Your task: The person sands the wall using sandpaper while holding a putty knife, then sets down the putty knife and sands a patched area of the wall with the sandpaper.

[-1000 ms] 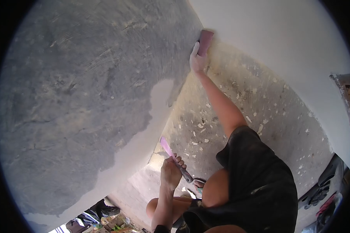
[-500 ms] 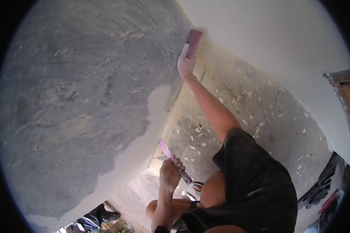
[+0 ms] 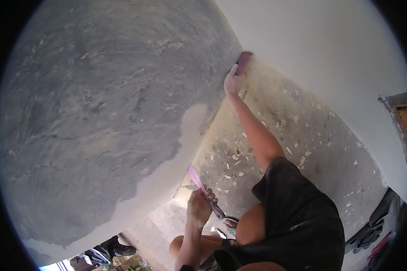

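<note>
My left hand (image 3: 199, 207) is closed round the dark handle of a putty knife (image 3: 196, 177). Its pinkish blade points up and left, near the bottom edge of the grey wall. Far out in front, my right hand (image 3: 233, 84), coated with pale dust, grips a flat reddish-purple rectangular tool (image 3: 244, 63); whether it is a sanding piece or a wide blade I cannot tell. That tool is at the corner where the rough grey wall (image 3: 99, 99) meets the white wall (image 3: 312, 45). A smooth pale strip (image 3: 160, 178) runs along the grey wall's lower edge.
Paint flakes and dust lie over the concrete floor (image 3: 275, 122). My bent knee (image 3: 251, 224) and sandalled foot (image 3: 231, 223) are below my hands. Dark gloves (image 3: 369, 230) lie at the lower right, a dark shoe (image 3: 122, 249) at the lower left. A wooden frame (image 3: 400, 100) stands at the right.
The whole view has shifted, so the wall corner and my right hand appear further right and lower. The reddish tool looks more tilted. My left hand keeps its hold on the putty knife.
</note>
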Demonstrator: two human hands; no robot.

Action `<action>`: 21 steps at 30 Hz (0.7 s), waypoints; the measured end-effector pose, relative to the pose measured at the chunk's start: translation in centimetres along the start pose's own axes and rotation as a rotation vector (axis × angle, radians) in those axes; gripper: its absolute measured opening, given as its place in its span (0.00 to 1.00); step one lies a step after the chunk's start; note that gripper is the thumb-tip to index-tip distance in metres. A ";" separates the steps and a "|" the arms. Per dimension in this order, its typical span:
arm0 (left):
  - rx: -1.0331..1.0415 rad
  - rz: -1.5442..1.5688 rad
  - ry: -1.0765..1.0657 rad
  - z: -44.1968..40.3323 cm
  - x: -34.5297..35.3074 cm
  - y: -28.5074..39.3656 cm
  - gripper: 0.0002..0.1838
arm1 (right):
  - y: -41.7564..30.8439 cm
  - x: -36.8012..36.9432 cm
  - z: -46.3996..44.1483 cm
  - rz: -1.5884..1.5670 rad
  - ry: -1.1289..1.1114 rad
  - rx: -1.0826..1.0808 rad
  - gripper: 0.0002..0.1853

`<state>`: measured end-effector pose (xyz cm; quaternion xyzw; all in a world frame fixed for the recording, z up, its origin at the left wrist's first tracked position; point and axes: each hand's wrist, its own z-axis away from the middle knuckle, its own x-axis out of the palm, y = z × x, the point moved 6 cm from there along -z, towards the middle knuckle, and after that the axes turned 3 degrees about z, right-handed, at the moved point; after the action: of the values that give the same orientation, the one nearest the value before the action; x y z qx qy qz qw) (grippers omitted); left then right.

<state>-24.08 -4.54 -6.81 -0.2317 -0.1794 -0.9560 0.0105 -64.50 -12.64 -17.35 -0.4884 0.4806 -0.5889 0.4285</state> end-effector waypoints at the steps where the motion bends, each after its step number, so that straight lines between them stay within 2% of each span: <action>1: -0.011 0.001 -0.018 0.0 0.2 -0.1 0.09 | 0.7 0.0 -0.3 0.024 0.010 0.048 0.26; 4: -0.068 0.000 -0.018 -0.4 -0.3 -0.7 0.10 | -6.2 1.9 -0.2 0.000 -0.092 -0.027 0.28; 6: -0.080 0.006 -0.022 -1.0 -0.9 -0.9 0.11 | -14.3 1.6 0.5 0.028 -0.144 -0.312 0.28; 7: -0.062 -0.010 -0.018 -1.1 -0.7 -0.7 0.10 | -15.2 1.4 0.4 0.041 -0.142 -0.341 0.28; 9: -0.023 -0.036 -0.003 -0.9 -0.1 -0.4 0.09 | -16.2 1.2 0.5 0.068 -0.145 -0.395 0.28; 12: 0.002 -0.016 -0.007 -0.5 0.0 0.0 0.09 | -9.7 0.2 0.9 0.237 -0.171 -0.616 0.29; 14: 0.000 0.014 -0.031 0.1 0.3 -0.2 0.10 | -7.7 -1.4 0.2 0.072 -0.313 -0.148 0.29; 16: -0.015 0.017 -0.040 0.1 0.4 -0.2 0.10 | -7.7 -1.4 0.1 -0.005 -0.318 -0.006 0.28; 19: -0.031 -0.004 -0.017 -0.2 -0.2 -0.5 0.10 | -14.7 0.6 0.3 -0.008 -0.209 -0.261 0.26; 21: -0.016 -0.017 0.007 -0.4 -0.7 -0.5 0.10 | -19.3 1.0 0.5 -0.029 -0.215 -0.408 0.25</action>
<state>-23.73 -4.25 -7.64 -0.2271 -0.1736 -0.9583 0.0012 -64.88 -10.40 1.88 -0.6317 0.5340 -0.4302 0.3614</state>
